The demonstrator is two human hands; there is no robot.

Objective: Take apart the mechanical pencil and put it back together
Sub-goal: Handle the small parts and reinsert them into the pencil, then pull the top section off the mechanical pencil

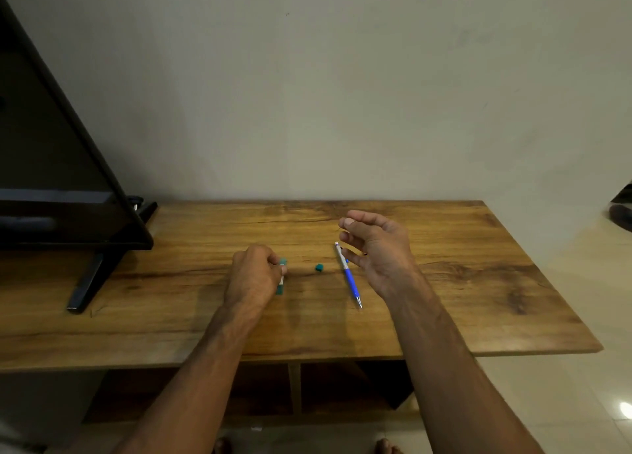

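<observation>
The mechanical pencil (349, 277) lay flat on the wooden table (478, 282), its white end toward eleven o'clock and its metal tip toward five. My right hand (381, 252) hung just at its three o'clock side, fingers spread and loosely curved, holding nothing. Whether a fingertip brushed the barrel I could not tell. My left hand (254, 276), well off at the pencil's nine o'clock, had its fingers curled round a long teal piece (281, 290). Between that hand and the pencil sat a small teal bit (319, 267), alone on the wood.

I judged the pencil was partly apart, with the loose pieces still to go back.

The small bit worried me most. It sat right where either hand might sweep across, and a careless knuckle could flick it toward the six o'clock edge and onto the floor. The pencil, being round, could roll if my right fingers came down off-centre. I also could not see how firmly my left fingers held the long piece, so it might slip.
</observation>
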